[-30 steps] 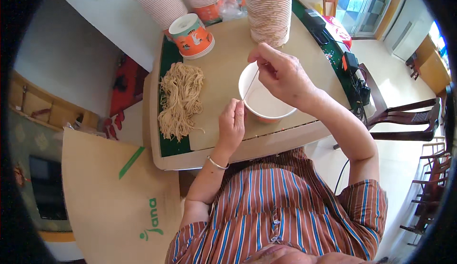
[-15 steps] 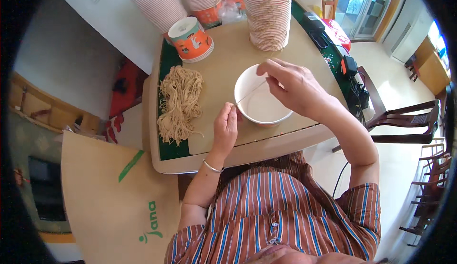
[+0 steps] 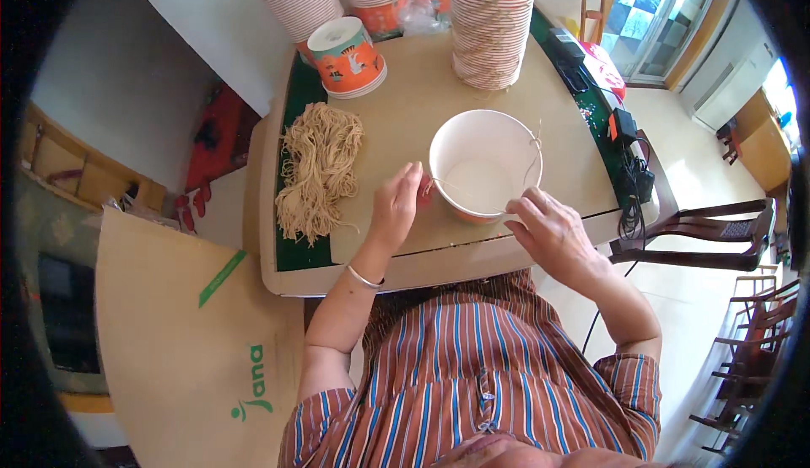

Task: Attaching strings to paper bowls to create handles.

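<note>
A white-lined paper bucket (image 3: pixel 485 143) stands upright on the table, its mouth facing up. A thin beige string (image 3: pixel 456 188) crosses the near left part of its mouth, and a loose length hangs over the right rim. My left hand (image 3: pixel 395 207) is beside the bucket's left rim, fingers pinched on the string. Something small and red shows just behind its fingertips; I cannot make out what. My right hand (image 3: pixel 553 236) is at the near right rim, its thumb and fingers bent together at the string. To the left lies a bundle of beige strings (image 3: pixel 321 173).
An orange and teal bucket (image 3: pixel 346 59) sits upside down behind the strings. A tall stack of buckets (image 3: pixel 494 34) stands at the back, with more wrapped stacks (image 3: pixel 291 0) behind. Black adapters and cables (image 3: pixel 629 164) line the right edge. A large cardboard sheet (image 3: pixel 194 325) leans at left.
My right hand has moved from above the bucket down to its near right rim. The string, earlier taut between my hands, hangs slacker. My left hand stays near the left rim.
</note>
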{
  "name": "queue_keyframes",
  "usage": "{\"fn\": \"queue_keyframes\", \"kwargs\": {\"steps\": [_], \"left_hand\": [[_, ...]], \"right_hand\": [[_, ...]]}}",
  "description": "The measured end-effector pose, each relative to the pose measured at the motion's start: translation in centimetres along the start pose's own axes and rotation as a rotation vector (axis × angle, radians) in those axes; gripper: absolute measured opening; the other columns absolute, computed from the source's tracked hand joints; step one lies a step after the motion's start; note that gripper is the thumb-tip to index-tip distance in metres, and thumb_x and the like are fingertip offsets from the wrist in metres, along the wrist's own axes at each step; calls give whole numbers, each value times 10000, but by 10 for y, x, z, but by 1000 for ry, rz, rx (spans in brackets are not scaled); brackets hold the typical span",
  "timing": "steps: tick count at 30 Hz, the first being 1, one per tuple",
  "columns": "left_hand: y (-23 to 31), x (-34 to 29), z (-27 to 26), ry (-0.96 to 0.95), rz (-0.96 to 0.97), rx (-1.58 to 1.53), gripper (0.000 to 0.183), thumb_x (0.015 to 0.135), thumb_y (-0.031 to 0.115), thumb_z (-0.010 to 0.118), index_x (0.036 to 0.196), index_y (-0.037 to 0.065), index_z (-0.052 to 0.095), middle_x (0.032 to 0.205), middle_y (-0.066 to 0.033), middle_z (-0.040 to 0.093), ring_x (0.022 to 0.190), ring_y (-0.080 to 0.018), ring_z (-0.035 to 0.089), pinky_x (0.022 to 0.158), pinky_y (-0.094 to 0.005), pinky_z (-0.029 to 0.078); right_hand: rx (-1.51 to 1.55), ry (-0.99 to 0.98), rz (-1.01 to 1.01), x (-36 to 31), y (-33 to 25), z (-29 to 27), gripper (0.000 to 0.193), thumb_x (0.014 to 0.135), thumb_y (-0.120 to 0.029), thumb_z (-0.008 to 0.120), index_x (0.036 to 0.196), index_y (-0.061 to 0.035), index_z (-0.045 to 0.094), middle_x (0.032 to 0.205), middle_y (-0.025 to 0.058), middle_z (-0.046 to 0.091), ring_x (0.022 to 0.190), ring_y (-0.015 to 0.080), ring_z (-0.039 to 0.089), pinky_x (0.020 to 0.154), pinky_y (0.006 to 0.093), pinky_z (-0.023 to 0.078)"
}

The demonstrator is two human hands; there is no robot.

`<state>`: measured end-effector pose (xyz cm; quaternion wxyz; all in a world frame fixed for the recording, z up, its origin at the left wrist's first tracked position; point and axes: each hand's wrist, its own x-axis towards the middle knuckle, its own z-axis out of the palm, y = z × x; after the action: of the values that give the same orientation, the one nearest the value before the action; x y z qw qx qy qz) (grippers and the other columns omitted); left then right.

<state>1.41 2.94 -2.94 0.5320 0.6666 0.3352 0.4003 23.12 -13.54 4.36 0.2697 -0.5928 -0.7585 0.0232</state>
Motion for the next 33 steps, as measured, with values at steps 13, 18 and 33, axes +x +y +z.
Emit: {"fn": "queue_keyframes", "kwargs": {"steps": [13,18,33], "left_hand": [[16,9,8,-19,5,402,487,997,352,603,670,-3,543,530,-131,437,484,-176,384,484,-375,367],[22,8,10,-18,-25,426,497,1004,359,595,664,1,536,521,-113,448,472,-162,399,479,-365,370],[22,-6,10,51,98,448,467,1014,278,581,671,-17,463,550,-179,368,485,-183,308,469,-376,336]], "right_hand": [[-60,223,-185,-26,11,40,404,806,-46,624,1205,-8,572,1010,104,599,857,264,613,737,389,513],[-58,347,-173,-35,11,48,400,782,46,705,1161,-23,595,1025,142,632,842,313,641,708,388,532],[395,698,346,-14,46,24,115,969,-64,635,1064,1,639,815,-8,583,660,51,500,602,186,419]]}}
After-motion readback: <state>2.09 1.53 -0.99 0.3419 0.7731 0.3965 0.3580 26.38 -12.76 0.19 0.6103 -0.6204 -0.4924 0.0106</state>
